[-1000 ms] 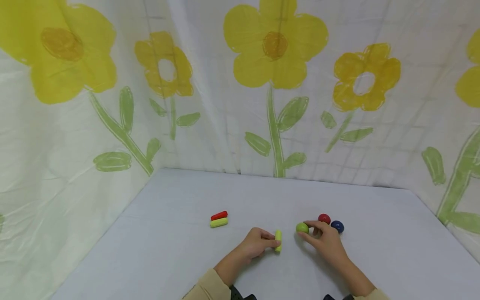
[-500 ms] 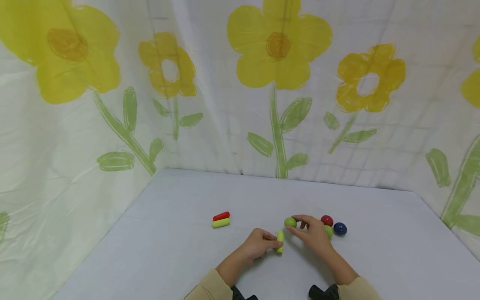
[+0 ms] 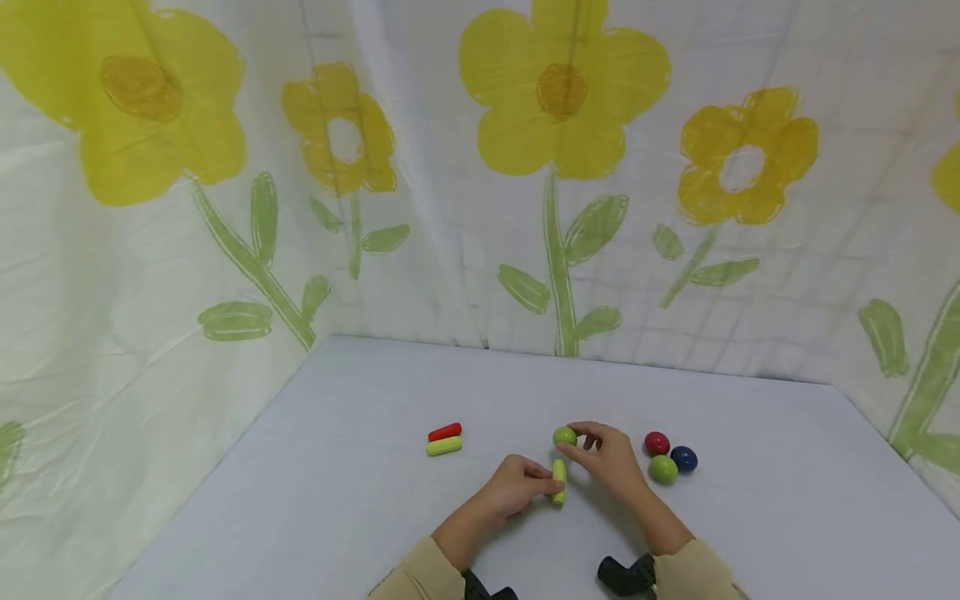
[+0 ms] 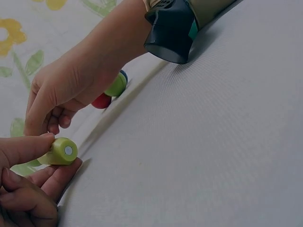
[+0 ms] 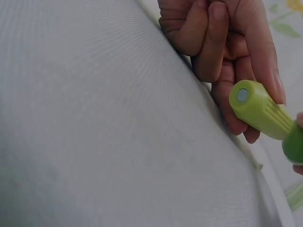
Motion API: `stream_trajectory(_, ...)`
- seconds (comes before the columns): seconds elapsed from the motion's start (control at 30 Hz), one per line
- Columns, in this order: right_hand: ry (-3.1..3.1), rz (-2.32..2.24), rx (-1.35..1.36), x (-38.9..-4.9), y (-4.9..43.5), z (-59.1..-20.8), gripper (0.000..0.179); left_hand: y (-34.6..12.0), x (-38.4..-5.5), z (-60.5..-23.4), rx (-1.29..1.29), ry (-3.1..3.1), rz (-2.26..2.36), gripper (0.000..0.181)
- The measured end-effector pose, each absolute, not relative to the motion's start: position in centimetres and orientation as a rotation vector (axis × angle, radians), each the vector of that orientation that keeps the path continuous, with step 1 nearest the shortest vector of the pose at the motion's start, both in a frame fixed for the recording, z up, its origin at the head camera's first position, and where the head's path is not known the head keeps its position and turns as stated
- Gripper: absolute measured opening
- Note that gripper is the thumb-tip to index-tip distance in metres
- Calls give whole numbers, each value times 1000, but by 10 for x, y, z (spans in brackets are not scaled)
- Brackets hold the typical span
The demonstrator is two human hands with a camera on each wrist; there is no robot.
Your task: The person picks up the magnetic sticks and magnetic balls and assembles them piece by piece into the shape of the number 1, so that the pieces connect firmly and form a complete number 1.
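In the head view my left hand (image 3: 517, 486) pinches a yellow-green magnetic rod (image 3: 558, 472) between thumb and fingers. The rod points away from me, close to the tabletop; a small silvery disc shows in its near end in the right wrist view (image 5: 242, 95). Just beyond its far end, my right hand (image 3: 609, 460) holds a green ball (image 3: 564, 437) with thumb and index finger. Ball and rod appear to meet in the right wrist view, where the ball (image 5: 294, 145) is cut by the frame edge. Whether they truly touch I cannot tell.
Right of my hands lie a red ball (image 3: 657, 443), a blue ball (image 3: 684, 459) and another green ball (image 3: 663, 470), grouped together. Further left, a red rod (image 3: 445, 432) and a yellow-green rod (image 3: 444, 446) lie side by side. A flowered curtain (image 3: 427, 275) hangs behind the table.
My right hand has carried the green ball leftward from beside the other balls to the rod's far end, uncovering the second green ball. The left hand keeps its pinch on the rod, nearly still.
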State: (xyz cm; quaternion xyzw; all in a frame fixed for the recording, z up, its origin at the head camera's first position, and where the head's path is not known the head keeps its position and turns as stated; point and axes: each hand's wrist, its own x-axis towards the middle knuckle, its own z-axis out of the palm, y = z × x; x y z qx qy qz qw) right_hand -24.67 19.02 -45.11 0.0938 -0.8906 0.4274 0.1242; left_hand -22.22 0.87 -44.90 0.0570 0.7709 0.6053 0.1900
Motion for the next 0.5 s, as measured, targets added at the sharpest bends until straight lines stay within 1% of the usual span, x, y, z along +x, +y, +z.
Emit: stream_trajectory(0.5, -2624, 1286, 337, -239, 188, -450, 32, 9, -224, -451, 167, 2167, 1714, 15)
